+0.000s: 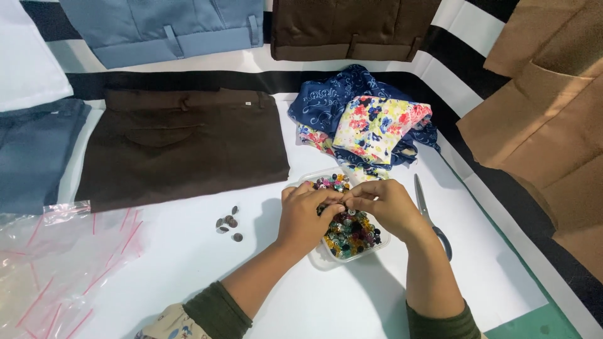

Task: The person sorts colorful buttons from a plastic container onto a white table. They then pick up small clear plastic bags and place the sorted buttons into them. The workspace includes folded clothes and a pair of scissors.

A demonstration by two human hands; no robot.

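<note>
A clear plastic tub [321, 258] full of mixed coloured buttons [348, 233] sits on the white sheet in front of me. My left hand [306, 216] and my right hand [384, 204] hover over the tub with fingertips pinched together where they meet. Something small seems held between them, but the fingers hide it. A small cluster of dark brown buttons [227, 224] lies on the sheet to the left of my left hand.
Scissors [430, 216] lie right of the tub. Folded floral and blue patterned cloths [370, 125] lie behind it. Dark brown trousers [182, 144] lie left, blue and brown trousers farther back, tan fabric [546, 125] right. Clear zip bags [56, 263] lie at lower left.
</note>
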